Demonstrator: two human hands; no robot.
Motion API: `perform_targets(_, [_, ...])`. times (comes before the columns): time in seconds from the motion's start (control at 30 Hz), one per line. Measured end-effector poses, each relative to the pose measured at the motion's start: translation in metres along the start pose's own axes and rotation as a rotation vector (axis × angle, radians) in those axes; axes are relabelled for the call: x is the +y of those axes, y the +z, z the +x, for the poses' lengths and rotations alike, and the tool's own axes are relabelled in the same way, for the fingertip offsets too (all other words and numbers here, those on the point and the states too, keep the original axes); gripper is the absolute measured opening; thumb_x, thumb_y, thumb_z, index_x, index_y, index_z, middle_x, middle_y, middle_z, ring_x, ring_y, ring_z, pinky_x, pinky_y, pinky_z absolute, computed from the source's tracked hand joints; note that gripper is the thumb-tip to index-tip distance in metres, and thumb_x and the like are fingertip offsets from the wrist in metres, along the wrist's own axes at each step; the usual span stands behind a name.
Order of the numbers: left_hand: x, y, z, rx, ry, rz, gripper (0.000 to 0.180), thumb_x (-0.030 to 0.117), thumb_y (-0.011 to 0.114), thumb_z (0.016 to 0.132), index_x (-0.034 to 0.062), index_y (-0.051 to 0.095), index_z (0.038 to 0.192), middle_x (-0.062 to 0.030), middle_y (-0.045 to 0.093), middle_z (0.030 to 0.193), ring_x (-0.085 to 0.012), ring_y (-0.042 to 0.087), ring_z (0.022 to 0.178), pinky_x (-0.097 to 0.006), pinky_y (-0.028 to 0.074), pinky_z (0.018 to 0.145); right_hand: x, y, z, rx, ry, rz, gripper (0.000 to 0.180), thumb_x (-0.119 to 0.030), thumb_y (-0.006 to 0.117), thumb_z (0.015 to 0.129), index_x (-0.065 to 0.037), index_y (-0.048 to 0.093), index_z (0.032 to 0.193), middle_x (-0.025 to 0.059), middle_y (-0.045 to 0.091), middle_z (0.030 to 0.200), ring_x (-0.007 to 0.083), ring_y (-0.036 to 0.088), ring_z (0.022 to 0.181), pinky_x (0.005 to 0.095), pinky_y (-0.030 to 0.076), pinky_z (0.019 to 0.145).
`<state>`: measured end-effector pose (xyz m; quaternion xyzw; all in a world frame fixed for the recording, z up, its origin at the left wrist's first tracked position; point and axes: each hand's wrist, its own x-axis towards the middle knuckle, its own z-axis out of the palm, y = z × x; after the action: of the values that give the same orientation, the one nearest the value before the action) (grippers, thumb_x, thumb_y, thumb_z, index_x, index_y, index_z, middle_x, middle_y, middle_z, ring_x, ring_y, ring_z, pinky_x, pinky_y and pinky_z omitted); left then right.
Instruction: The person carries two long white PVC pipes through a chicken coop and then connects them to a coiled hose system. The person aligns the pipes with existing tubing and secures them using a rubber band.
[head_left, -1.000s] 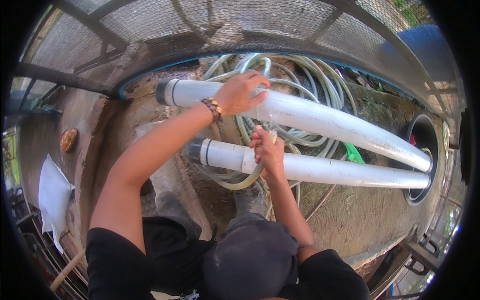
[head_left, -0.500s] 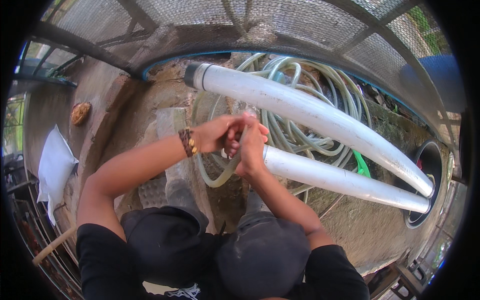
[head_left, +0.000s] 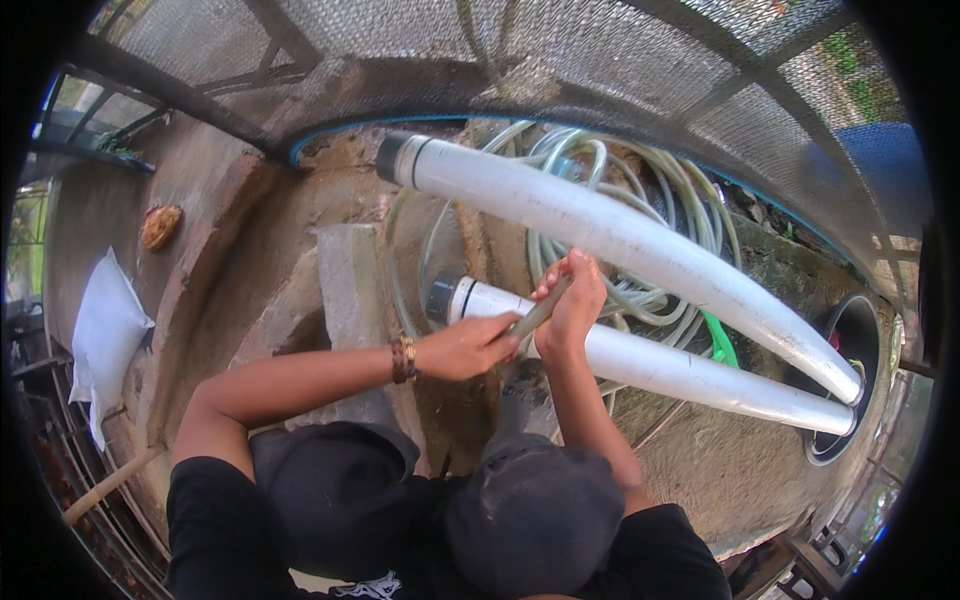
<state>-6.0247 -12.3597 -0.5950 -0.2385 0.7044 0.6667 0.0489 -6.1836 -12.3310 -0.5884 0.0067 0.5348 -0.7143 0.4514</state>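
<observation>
A short grey-green stretch of hose (head_left: 540, 312) runs slantwise between my two hands. My left hand (head_left: 468, 346) is closed round its lower end. Farther up and to the right, my right hand (head_left: 578, 305) is closed on the same hose, fingers wrapped over it. Both hands are above the nearer white pipe (head_left: 690, 372), whose black-ringed end shows just left of them. The farther white pipe (head_left: 600, 222) lies behind my right hand. Beyond and partly under the pipes rests a coil of clear hose (head_left: 690, 190); how it joins the held stretch is hidden.
The pipes' right ends rest in a black bucket (head_left: 822, 452). A green strip (head_left: 720, 342) lies beside the coil. To the left are a white sack (head_left: 108, 335), a brown husk-like lump (head_left: 161, 228) and a raised concrete edge (head_left: 205, 270). Mesh netting (head_left: 400, 50) stands at the back.
Both hands have moved apart, my right hand going rightward and my left hand lower. The hanging hose loop near them is gone, and the nearer pipe's black-ringed end has come into sight.
</observation>
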Motion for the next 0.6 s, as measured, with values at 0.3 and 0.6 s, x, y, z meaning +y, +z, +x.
perform_targets(0.3, [-0.049, 0.021, 0.003, -0.092, 0.027, 0.223, 0.028, 0.025, 0.051, 0.098, -0.0017, 0.05, 0.107, -0.0262, 0.063, 0.087, -0.0455, 0.062, 0.085, -0.05, 0.048, 0.071, -0.096, 0.01, 0.058, -0.118, -0.665, -0.797, 0.048, -0.026, 0.042, 0.102, 0.001, 0.058, 0.066, 0.0075, 0.056, 0.057, 0.0127, 0.053, 0.054, 0.0286, 0.043, 0.054])
perform_targets(0.6, [-0.083, 0.048, -0.01, -0.21, -0.137, 0.35, 0.032, 0.025, 0.048, 0.097, -0.0005, 0.05, 0.116, -0.0273, 0.064, 0.083, -0.0465, 0.062, 0.082, -0.056, 0.048, 0.071, -0.068, 0.034, 0.256, -0.63, -0.963, -2.009, 0.044, -0.029, 0.048, 0.09, -0.001, 0.058, 0.123, 0.0212, 0.063, 0.118, 0.0371, 0.065, 0.101, 0.0446, 0.054, 0.082])
